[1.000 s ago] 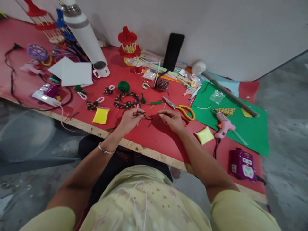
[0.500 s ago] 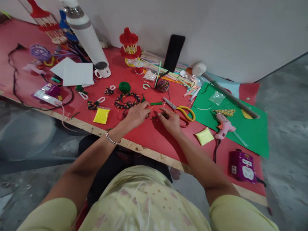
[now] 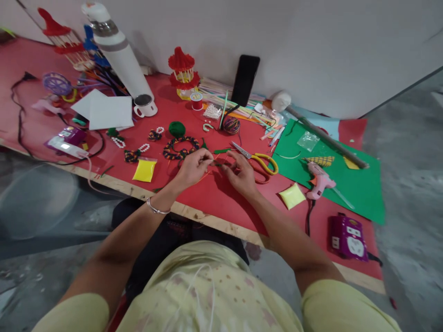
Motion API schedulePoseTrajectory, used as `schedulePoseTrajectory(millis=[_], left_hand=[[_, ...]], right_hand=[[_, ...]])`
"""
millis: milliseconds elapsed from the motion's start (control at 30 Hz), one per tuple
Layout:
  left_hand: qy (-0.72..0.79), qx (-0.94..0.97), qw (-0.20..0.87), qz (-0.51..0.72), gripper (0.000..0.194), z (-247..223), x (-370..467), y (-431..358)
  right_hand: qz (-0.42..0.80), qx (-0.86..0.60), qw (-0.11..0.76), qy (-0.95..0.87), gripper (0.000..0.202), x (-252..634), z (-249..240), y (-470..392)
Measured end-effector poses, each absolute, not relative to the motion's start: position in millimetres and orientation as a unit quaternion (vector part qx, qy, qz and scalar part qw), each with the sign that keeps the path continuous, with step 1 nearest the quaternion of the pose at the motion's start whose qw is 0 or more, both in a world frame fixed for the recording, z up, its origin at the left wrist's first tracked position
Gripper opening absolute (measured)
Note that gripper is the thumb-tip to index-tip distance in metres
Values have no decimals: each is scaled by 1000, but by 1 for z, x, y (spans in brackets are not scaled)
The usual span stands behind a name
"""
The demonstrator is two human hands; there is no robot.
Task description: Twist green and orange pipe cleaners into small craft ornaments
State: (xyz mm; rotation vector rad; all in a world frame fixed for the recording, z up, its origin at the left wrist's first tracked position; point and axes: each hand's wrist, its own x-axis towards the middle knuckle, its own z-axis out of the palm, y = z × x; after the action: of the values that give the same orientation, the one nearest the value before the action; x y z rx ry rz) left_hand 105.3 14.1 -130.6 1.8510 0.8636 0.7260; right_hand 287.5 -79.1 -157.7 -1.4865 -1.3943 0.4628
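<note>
My left hand (image 3: 194,168) is closed in a pinch above the red table top, holding one end of a thin dark strand of yarn (image 3: 217,163). From the other side my right hand (image 3: 241,175) pinches the same strand, its fingers curled. The exact fingertip grip is too small to make out. Just beyond the hands lies a short green strip (image 3: 222,151). Scissors with yellow and red handles (image 3: 265,162) rest beside my right hand, blades partly apart. Behind my left hand is a braided multicolour yarn ring (image 3: 169,149).
A green yarn ball (image 3: 176,129), a multicolour yarn ball (image 3: 231,125) and a bag of pearl beads (image 3: 212,111) lie farther back. A phone (image 3: 245,80) leans against the wall. On the right are a pink glue gun (image 3: 321,182), a yellow packet (image 3: 292,196) and a purple box (image 3: 349,237).
My hands have come closer together, with the right hand shifting slightly left. The dark strand now spans between the fingertips. The camera view has shifted slightly.
</note>
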Motion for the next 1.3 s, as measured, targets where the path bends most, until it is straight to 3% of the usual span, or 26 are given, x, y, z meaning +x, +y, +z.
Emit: schedulePoseTrajectory(millis=[67,133,367,500,667,800,900,1167,1300], left_hand=[[334,764,469,291,7,-129,107,11],[338,772,451,294,8,-128,107,9],[362,733,493,297,21,-131,104,4],[382,726,486,301,22,-131,102,3],[360,826,277,334,18,-118,104,-5],[229,880,318,269,17,-117,109,-13],[263,872,310,273,27,-125,108,-14],[324,807,429,246,17,-146,98,-10],[347,786,381,342,15,-141,99,-9]], right_hand=[[270,-577,490,-595,50,288,-155,-80],[322,-552,476,-604,38,288,-152,-80],[384,-525,471,-595,34,291,-141,-81],[329,-544,457,-622,33,290,-146,-81],[201,-570,423,-675,30,285,-159,-82],[124,-555,357,-741,30,282,-165,-87],[109,-564,349,-741,34,282,-164,-89],[159,-558,391,-714,28,288,-154,-86],[133,-570,402,-704,27,283,-154,-87]])
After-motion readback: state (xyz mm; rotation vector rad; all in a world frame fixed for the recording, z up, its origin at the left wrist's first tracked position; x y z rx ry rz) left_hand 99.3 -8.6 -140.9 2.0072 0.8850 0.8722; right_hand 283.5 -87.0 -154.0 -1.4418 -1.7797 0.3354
